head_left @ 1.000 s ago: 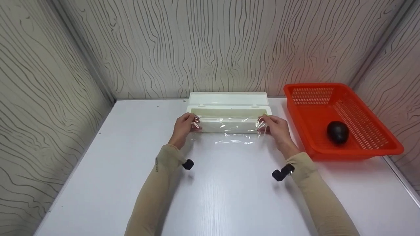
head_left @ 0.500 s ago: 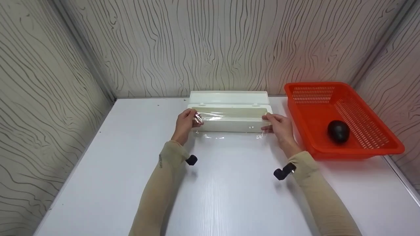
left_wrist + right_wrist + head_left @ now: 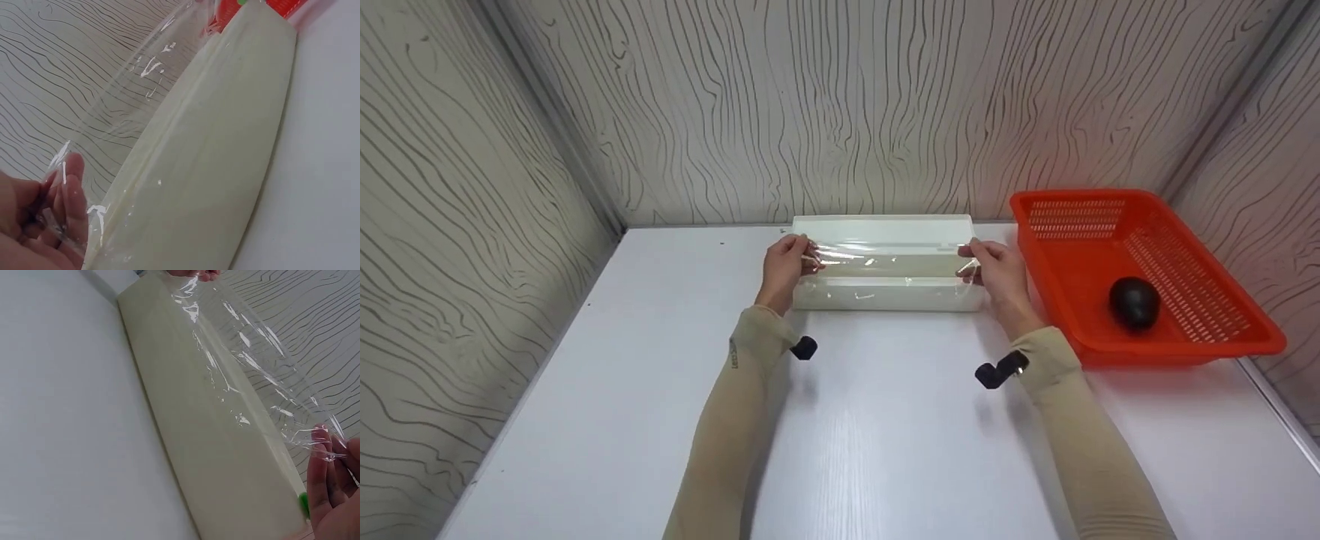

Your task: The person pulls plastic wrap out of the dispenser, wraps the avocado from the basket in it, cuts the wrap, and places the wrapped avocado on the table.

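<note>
A white cling film box (image 3: 896,301) lies near the back of the table, its lid (image 3: 883,227) raised at the rear. Clear cling film (image 3: 870,262) stretches between my hands over the open box. My left hand (image 3: 784,268) pinches the film's left corner between thumb and fingers, the film bunched there in the left wrist view. At the other corner my right hand (image 3: 1002,276) pinches it the same way. In the right wrist view the film (image 3: 259,354) hangs in a shiny, creased sheet beside the box (image 3: 191,427). A small green part (image 3: 304,503) shows at the box's right end.
To the right stands a red plastic basket (image 3: 1155,355) with slotted walls, and a dark oval object (image 3: 1135,304) lies in it. A patterned wall (image 3: 840,112) rises behind the white table (image 3: 877,435). Black wrist cameras hang from both sleeves.
Both hands have moved slightly away from me and upward with the film. The film's held edge has gone from the box's front to above the opening, near the lid.
</note>
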Motion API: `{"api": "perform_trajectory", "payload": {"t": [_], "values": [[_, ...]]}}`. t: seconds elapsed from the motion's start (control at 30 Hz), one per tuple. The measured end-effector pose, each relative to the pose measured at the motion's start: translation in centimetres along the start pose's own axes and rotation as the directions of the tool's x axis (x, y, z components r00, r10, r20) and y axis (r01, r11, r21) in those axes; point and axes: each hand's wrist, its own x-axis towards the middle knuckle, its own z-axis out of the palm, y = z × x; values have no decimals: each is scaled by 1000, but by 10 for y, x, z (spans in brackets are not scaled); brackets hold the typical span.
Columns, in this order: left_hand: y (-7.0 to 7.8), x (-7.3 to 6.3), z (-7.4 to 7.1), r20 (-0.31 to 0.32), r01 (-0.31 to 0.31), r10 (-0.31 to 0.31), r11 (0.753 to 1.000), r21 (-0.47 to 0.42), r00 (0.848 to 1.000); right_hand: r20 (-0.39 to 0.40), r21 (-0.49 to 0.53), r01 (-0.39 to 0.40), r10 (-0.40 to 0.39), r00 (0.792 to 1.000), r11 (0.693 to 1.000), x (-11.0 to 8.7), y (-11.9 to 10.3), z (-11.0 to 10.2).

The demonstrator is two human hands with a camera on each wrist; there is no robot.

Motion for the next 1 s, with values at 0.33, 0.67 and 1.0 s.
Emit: {"api": "perform_trajectory", "payload": {"t": [0.33, 0.67, 1.0], "values": [[13, 6, 5, -7, -14, 14, 999, -41, 1000, -9, -66, -62, 62, 998, 996, 6, -14, 2], [35, 11, 12, -37, -59, 56, 994, -93, 998, -18, 66, 1, 1, 1000, 998, 6, -34, 3], [61, 5, 12, -28, -135, 133, 981, -141, 991, -22, 101, 99, -97, 995, 990, 7, -59, 1]]}}
